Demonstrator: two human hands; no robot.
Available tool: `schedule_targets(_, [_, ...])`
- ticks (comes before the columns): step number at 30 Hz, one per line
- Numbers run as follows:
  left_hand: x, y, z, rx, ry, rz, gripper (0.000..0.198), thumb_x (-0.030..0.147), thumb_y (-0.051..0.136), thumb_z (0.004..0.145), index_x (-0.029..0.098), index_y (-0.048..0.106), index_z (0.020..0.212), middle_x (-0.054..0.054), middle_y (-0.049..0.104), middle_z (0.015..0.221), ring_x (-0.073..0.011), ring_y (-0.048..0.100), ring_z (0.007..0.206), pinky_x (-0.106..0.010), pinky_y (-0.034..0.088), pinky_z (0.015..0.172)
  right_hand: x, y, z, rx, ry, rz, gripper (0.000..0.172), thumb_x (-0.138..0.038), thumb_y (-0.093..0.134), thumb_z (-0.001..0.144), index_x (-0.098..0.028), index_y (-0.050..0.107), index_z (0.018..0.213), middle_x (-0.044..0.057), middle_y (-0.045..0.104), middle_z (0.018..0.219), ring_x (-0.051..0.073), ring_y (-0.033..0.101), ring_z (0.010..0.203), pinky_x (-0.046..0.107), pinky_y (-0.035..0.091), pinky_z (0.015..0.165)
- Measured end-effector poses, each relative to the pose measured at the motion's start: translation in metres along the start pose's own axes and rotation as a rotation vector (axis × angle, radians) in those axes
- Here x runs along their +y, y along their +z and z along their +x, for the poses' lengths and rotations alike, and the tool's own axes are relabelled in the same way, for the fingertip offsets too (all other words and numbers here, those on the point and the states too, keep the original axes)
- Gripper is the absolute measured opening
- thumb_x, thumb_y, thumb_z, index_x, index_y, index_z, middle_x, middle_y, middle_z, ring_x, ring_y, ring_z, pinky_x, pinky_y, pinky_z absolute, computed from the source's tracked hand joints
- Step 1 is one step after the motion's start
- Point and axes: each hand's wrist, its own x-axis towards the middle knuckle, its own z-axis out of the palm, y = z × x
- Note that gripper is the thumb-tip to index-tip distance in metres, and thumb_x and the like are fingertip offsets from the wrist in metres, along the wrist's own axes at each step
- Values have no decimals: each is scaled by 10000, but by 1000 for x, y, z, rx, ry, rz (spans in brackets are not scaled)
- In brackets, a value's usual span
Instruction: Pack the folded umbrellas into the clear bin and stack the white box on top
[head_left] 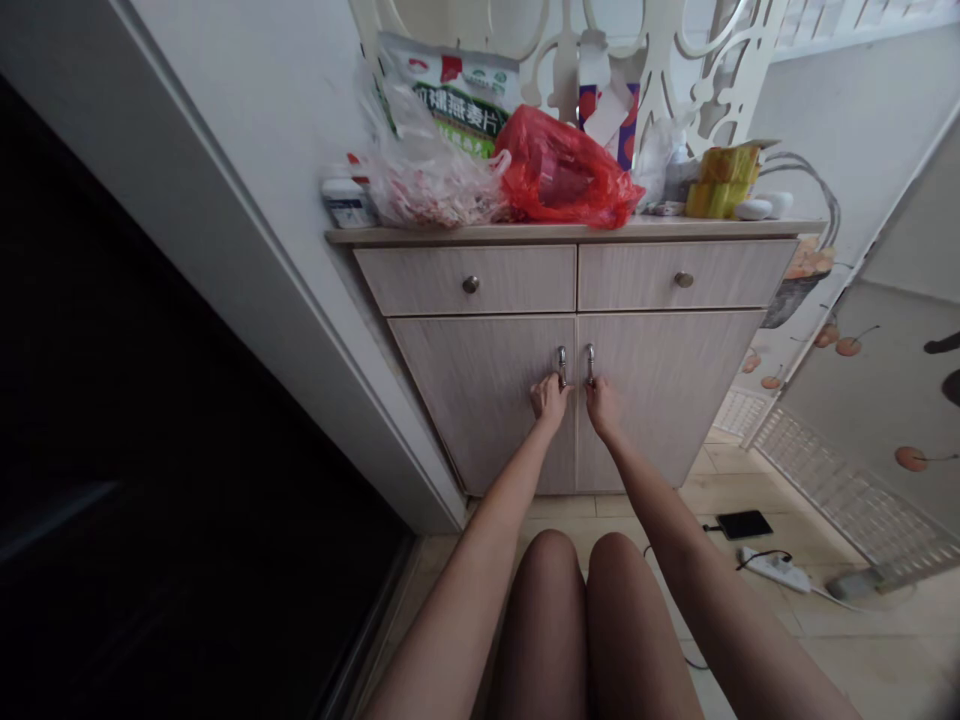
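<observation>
Both arms reach forward to a pale wood-grain cabinet whose two doors are closed. My left hand [550,398] is closed at the lower end of the left door handle [562,358], a small metal pull on the left door [480,390]. Beside it, my right hand [602,404] has its fingers curled at the lower end of the right door handle [590,358], on the right door [667,390]. Above the doors are two shut drawers, each with a round knob [470,285].
On the cabinet top [480,234] stand a red plastic bag [559,175], a clear bag [442,180], an oatmeal bag [469,90] and yellow packs [724,180]. A phone [744,525] and a white power strip [776,569] lie on the floor at right. A dark doorway is at left.
</observation>
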Motion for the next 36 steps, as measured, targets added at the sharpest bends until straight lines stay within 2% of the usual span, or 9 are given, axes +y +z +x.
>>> schedule_targets(9, [-15, 10, -5, -99, -172, -224, 149, 174, 619, 880, 168, 680, 1016, -161, 715, 1102, -258, 647, 1091, -384, 410, 978, -8, -16, 4, -123, 80, 2, 323, -334, 402, 1018, -141, 624, 1153, 142, 694, 952, 223, 640, 841, 305, 404, 741])
schedule_targets(12, [-18, 14, -17, -109, -200, -348, 232, 179, 679, 836, 171, 639, 1064, -145, 699, 1123, -236, 648, 1075, -357, 438, 944, -7, -25, 3, -144, 99, 210, 274, -284, 537, 954, -147, 618, 1176, 117, 686, 934, 207, 623, 852, 289, 406, 742])
schedule_targets(15, [-23, 9, -37, -130, -224, -517, 245, 235, 679, 852, 176, 604, 1078, -92, 702, 1001, -178, 671, 912, -300, 481, 836, 2, -34, -12, -157, 126, 425, 408, -294, 613, 894, -130, 576, 1265, 23, 612, 733, 157, 566, 712, 248, 389, 655])
schedule_targets(18, [-35, -11, -65, -212, -242, -731, 252, 377, 643, 888, 169, 616, 1028, 10, 611, 676, -118, 594, 590, -250, 477, 645, 16, -49, -43, -286, 265, 872, 666, -432, 654, 840, -124, 478, 1403, -103, 370, 535, 101, 364, 484, 219, 283, 500])
schedule_targets(21, [-47, -43, -94, -378, -234, -1304, 288, 359, 652, 886, 177, 640, 1109, 118, 372, 485, -42, 333, 373, -196, 391, 534, 27, -77, -79, -449, 258, 1450, 913, -412, 726, 764, -243, 282, 1544, -154, 202, 507, 77, 172, 429, 209, 166, 453])
schedule_targets(24, [-46, -74, -117, -361, -170, -1855, 389, 207, 567, 922, 239, 582, 1309, 150, 214, 448, -24, 107, 330, -159, 307, 488, 26, -109, -102, -527, 114, 1754, 933, -260, 700, 780, -395, 196, 1553, -154, 137, 499, 81, 76, 431, 211, 130, 447])
schedule_targets(27, [-30, -89, -127, -276, -127, -2054, 498, 143, 490, 940, 294, 503, 1414, 149, 151, 435, -38, 30, 324, -153, 253, 443, 18, -129, -108, -538, 42, 1865, 827, -212, 642, 814, -453, 274, 1514, -145, 110, 498, 83, 27, 429, 214, 117, 436])
schedule_targets(31, [-10, -85, -130, -242, -181, -2059, 493, 151, 475, 956, 319, 500, 1418, 146, 88, 446, -48, 13, 322, -166, 217, 406, 12, -121, -105, -466, 87, 1891, 705, -229, 611, 834, -413, 381, 1475, -141, 66, 498, 86, -4, 431, 225, 76, 419])
schedule_targets(36, [-8, -66, -129, -263, -209, -2065, 504, 124, 448, 956, 301, 486, 1427, 139, 101, 457, -43, 65, 320, -164, 231, 430, 17, -94, -105, -456, 122, 1962, 694, -186, 617, 792, -376, 445, 1438, -144, 35, 500, 85, -40, 445, 232, 13, 424])
